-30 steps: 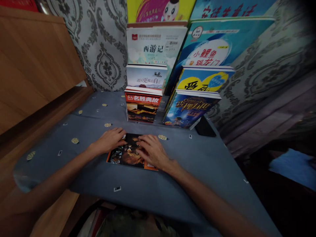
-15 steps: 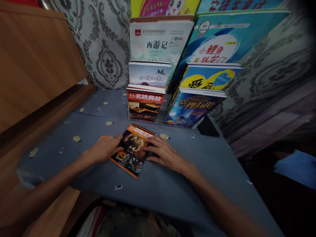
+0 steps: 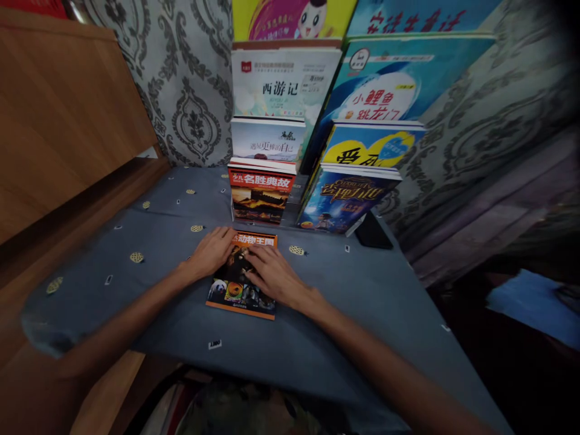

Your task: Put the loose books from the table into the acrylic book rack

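Observation:
An orange-edged animal book (image 3: pixel 239 289) with a lion on its cover lies flat on the grey-blue tablecloth (image 3: pixel 344 302), its title end towards the book rack. My left hand (image 3: pixel 212 251) rests flat on the book's upper left corner, fingers stretched out. Over the middle of the cover lies my right hand (image 3: pixel 272 275), its fingers spread and pressing down. Neither hand is wrapped round anything.
Just behind the book stands a stepped rack of upright books: a red-titled one (image 3: pixel 260 192) in front left, a dark blue one (image 3: pixel 347 198) in front right, taller ones behind. A black object (image 3: pixel 372 234) lies to the right. A wooden panel (image 3: pixel 67 115) rises on the left.
The book was turned on the cloth: lying crosswise a second ago, then slanted, it now lies straight with its title towards the rack. Both hands moved with it and stayed on the cover.

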Available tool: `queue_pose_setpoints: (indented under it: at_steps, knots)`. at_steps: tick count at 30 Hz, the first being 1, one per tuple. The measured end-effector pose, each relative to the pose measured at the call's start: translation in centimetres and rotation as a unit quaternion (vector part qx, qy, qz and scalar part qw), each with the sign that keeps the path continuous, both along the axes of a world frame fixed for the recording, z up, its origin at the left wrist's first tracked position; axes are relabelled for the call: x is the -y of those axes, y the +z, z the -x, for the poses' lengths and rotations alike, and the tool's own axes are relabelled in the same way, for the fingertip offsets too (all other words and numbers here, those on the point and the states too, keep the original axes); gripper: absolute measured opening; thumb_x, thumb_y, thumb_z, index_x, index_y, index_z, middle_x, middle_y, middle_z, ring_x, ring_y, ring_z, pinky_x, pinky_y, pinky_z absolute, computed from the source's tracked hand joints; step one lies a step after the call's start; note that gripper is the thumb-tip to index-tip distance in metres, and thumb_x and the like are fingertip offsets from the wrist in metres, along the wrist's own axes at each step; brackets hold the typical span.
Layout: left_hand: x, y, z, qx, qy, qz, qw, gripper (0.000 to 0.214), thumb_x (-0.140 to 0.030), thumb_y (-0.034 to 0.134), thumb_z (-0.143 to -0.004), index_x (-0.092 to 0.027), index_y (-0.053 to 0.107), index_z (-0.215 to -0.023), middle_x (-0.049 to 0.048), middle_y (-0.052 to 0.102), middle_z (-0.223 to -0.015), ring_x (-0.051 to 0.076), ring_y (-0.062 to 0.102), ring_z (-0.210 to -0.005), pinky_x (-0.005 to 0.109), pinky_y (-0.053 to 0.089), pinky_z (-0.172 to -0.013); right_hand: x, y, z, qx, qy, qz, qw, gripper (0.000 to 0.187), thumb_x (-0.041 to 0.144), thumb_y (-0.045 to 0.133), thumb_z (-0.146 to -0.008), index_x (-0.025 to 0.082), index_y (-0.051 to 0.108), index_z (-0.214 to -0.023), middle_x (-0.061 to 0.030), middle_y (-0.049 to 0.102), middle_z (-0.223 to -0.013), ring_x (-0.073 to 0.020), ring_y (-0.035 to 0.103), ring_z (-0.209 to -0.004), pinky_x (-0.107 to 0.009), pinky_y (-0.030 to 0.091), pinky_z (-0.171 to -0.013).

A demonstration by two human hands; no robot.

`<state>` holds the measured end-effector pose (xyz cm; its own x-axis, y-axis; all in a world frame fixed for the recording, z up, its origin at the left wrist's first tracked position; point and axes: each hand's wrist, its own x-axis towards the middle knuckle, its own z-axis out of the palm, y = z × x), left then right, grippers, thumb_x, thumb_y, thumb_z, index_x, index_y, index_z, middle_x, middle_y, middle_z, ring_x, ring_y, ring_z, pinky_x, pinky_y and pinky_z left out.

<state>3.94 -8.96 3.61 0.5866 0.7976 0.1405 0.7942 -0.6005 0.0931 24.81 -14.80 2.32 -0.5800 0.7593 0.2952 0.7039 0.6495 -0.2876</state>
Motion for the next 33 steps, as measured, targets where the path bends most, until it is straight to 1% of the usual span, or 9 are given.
queue_pose_setpoints:
  at_steps: [5, 10, 14, 20, 24, 27, 30, 31, 33]
  knots:
    - [-0.7, -1.9, -0.6, -0.012, 0.006, -0.027, 1.000, 0.032, -0.017, 0.035, -0.099, -0.014, 0.054, -0.126, 0.0167, 0.059, -0.130, 0.028, 0.054, -0.119, 0.044, 0.045, -0.099, -2.0, -1.6, 2.3, 0.008, -0.066, 0.019, 0.998, 0.049, 0.032, 0.057, -0.097, 0.010, 0.052, -0.140, -0.0226, 0.052, -0.147, -0.0308, 0.043, -0.142, -0.054, 0.033, -0.117]
    - [-0.4, -2.0, -0.6, -0.012, 0.016, -0.042, 0.999, 0.032, -0.017, 0.037, -0.100, -0.015, 0.054, -0.127, 0.0165, 0.059, -0.133, 0.027, 0.055, -0.120, 0.044, 0.044, -0.100, -1.9, -2.7, 0.4, 0.025, -0.147, 0.013, 0.989, 0.053, 0.041, 0.044, -0.101, 0.010, 0.049, -0.143, -0.0231, 0.047, -0.152, -0.0331, 0.039, -0.146, -0.059, 0.029, -0.117]
    - [-0.4, -2.1, -0.6, -0.004, 0.014, -0.037, 0.999, 0.031, -0.017, 0.037, -0.100, -0.015, 0.055, -0.125, 0.0154, 0.061, -0.130, 0.027, 0.055, -0.119, 0.043, 0.045, -0.099, -1.0, -2.8, -1.1, 0.034, -0.184, 0.021, 0.982, 0.055, 0.041, 0.042, -0.101, 0.007, 0.048, -0.144, -0.0241, 0.045, -0.153, -0.0345, 0.037, -0.146, -0.060, 0.031, -0.115]
    - [-0.3, -2.8, -0.3, 0.045, 0.034, -0.037, 0.998, 0.031, -0.019, 0.035, -0.101, -0.015, 0.054, -0.126, 0.0156, 0.057, -0.136, 0.027, 0.053, -0.122, 0.043, 0.044, -0.102, -0.7, -3.0, -1.2, 0.031, -0.209, 0.019, 0.977, 0.057, 0.041, 0.045, -0.099, 0.006, 0.048, -0.144, -0.0229, 0.045, -0.153, -0.0357, 0.042, -0.143, -0.057, 0.031, -0.117]
    - [0.0, -2.8, -0.2, 0.061, 0.064, -0.032, 0.996, 0.029, -0.023, 0.036, -0.101, -0.016, 0.056, -0.121, 0.0144, 0.062, -0.124, 0.027, 0.055, -0.117, 0.042, 0.044, -0.102, -0.8, -3.2, -1.3, 0.016, -0.199, 0.021, 0.980, 0.057, 0.040, 0.044, -0.099, 0.006, 0.048, -0.144, -0.0216, 0.045, -0.154, -0.0352, 0.041, -0.144, -0.056, 0.031, -0.118]
    - [-0.1, -2.7, -0.3, 0.106, 0.069, -0.009, 0.992, 0.027, -0.020, 0.038, -0.099, -0.015, 0.057, -0.118, 0.0136, 0.065, -0.116, 0.027, 0.057, -0.112, 0.044, 0.045, -0.101, -0.8, -3.4, -1.4, 0.006, -0.195, 0.024, 0.980, 0.058, 0.040, 0.045, -0.098, 0.005, 0.048, -0.144, -0.0224, 0.044, -0.154, -0.0348, 0.039, -0.145, -0.054, 0.031, -0.119]
    - [-1.0, -2.7, -0.1, 0.248, 0.083, 0.051, 0.964, 0.026, -0.018, 0.047, -0.092, -0.018, 0.059, -0.115, 0.0102, 0.069, -0.110, 0.026, 0.061, -0.107, 0.042, 0.047, -0.098, -0.8, -3.3, -1.4, 0.005, -0.194, 0.033, 0.980, 0.060, 0.039, 0.045, -0.098, 0.003, 0.046, -0.145, -0.0232, 0.042, -0.155, -0.0340, 0.036, -0.147, -0.052, 0.030, -0.121]
    - [-1.4, -2.7, 0.0, 0.319, 0.092, 0.087, 0.939, 0.025, -0.019, 0.051, -0.089, -0.018, 0.060, -0.113, 0.0087, 0.070, -0.108, 0.025, 0.063, -0.105, 0.040, 0.049, -0.095, -0.8, -3.3, -1.4, 0.005, -0.195, 0.038, 0.980, 0.060, 0.039, 0.045, -0.098, 0.002, 0.046, -0.145, -0.0234, 0.041, -0.156, -0.0338, 0.035, -0.147, -0.051, 0.029, -0.121]
    - [-2.1, -2.6, 0.2, 0.465, 0.118, 0.173, 0.860, 0.027, -0.021, 0.060, -0.082, -0.019, 0.061, -0.109, 0.0057, 0.071, -0.102, 0.021, 0.067, -0.095, 0.032, 0.053, -0.082, -0.7, -3.2, -1.4, 0.004, -0.198, 0.048, 0.979, 0.061, 0.039, 0.046, -0.098, 0.002, 0.046, -0.146, -0.0236, 0.040, -0.156, -0.0336, 0.035, -0.148, -0.050, 0.028, -0.122]
